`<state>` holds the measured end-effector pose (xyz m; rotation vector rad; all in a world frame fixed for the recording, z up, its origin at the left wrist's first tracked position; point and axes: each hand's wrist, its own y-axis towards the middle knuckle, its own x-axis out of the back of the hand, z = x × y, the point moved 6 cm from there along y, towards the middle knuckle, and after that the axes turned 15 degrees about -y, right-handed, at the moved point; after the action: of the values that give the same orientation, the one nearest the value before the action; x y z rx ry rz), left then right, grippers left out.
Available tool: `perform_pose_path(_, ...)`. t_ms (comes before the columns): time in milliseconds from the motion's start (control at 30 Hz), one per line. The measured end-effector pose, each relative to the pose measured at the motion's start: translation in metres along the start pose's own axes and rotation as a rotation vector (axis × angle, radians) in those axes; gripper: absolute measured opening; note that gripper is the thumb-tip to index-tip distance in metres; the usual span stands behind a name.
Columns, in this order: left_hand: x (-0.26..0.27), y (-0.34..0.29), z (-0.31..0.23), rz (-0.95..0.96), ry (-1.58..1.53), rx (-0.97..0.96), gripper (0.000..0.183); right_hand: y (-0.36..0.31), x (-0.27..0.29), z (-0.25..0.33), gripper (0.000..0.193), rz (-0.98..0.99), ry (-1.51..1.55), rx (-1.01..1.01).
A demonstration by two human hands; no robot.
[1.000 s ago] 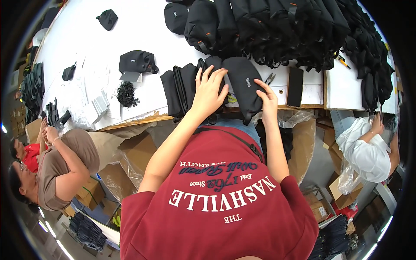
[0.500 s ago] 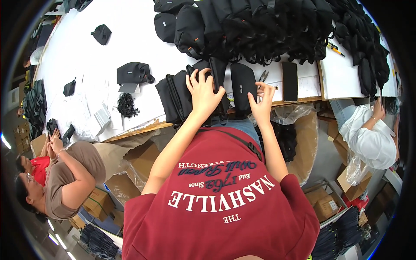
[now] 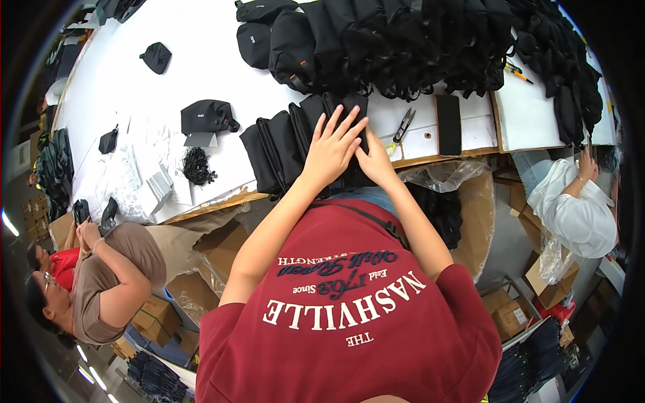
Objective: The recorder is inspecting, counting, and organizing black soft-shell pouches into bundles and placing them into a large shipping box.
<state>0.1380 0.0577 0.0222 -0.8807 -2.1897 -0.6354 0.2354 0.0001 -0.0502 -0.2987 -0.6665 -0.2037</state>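
Observation:
In front of me on the white table, several flat black pouches [image 3: 271, 149] stand packed side by side in a row. My left hand [image 3: 330, 149] lies across the top of the row's right part, fingers stretched and spread. Against the right end of the same row rests my right hand [image 3: 376, 161]; its visible fingers are extended, and some are hidden at the pouches. The pouch under my hands is mostly covered.
Black bags [image 3: 390, 47] are heaped at the back. Right of my hands lie black snips [image 3: 404, 125] and a dark phone-like slab [image 3: 449, 125]. Leftward are a black pouch [image 3: 207, 117] and a bundle of black cords [image 3: 198, 165]. Co-workers sit at left [image 3: 111, 282] and right [image 3: 576, 208].
The separate pouch by my right hand has moved left against the row's end, uncovering the snips. My right hand has come over beside the left, whose fingers have straightened from a curled grasp.

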Motion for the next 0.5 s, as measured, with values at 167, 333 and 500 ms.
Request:
perform_pose_path(167, 0.001, 0.004, 0.002, -0.004, 0.073, 0.005, 0.04, -0.013, 0.003, -0.016, 0.063, 0.139, 0.538, -0.096)
perform_pose_path(333, -0.008, 0.001, 0.0, -0.013, 0.161, 0.019, 0.046, -0.029, 0.005, -0.028, 0.053, -0.002, 0.198, -0.162)
perform_pose_path(500, -0.015, -0.001, 0.0, -0.008, 0.256, 0.056, 0.055, -0.022, 0.037, -0.005, 0.051, 0.122, -0.246, -0.16)
